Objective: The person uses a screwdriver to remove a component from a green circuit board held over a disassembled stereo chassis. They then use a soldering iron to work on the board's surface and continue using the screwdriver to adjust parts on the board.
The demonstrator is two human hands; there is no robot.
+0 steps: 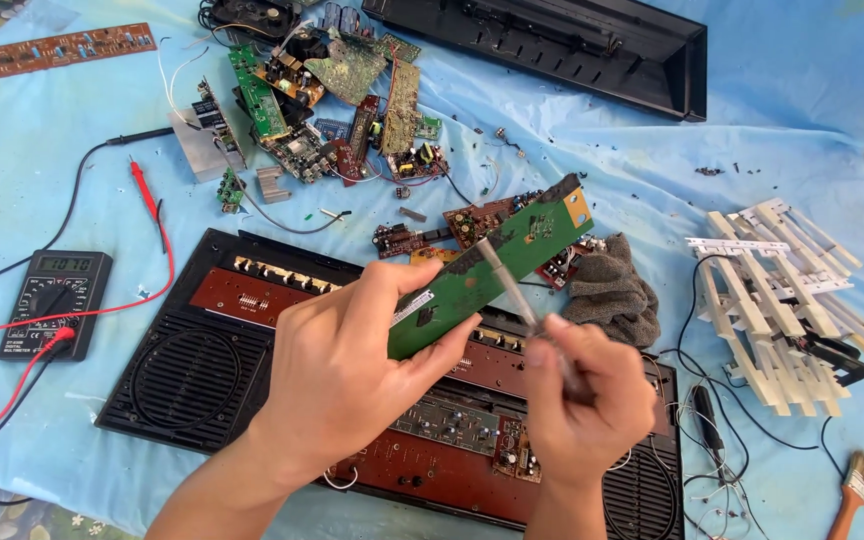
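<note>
From the head camera, your left hand grips the lower end of a long green circuit board, thumb on top and fingers curled beneath, so that end of the board is hidden in your palm. The board slants up to the right above the open black keyboard chassis, its far end carrying an orange patch. Your right hand is clenched around a thin grey tool, whose tip lies across the middle of the green board; the tool is blurred, so you cannot tell what kind it is, and its handle vanishes inside your fist.

Under your hands the chassis shows a round speaker grille on the left and reddish-brown boards along its middle, largely covered by your wrists; its lower right corner is cut off by the frame edge. A grey cloth lies just beyond the chassis, partly behind the green board. To the left sits a black multimeter with red and black leads trailing across the blue sheet. A heap of small circuit boards sits further up, too tangled to separate. On the right lies a stack of white keys, and a paintbrush is cropped at the bottom right corner. A long black casing runs off the top.
</note>
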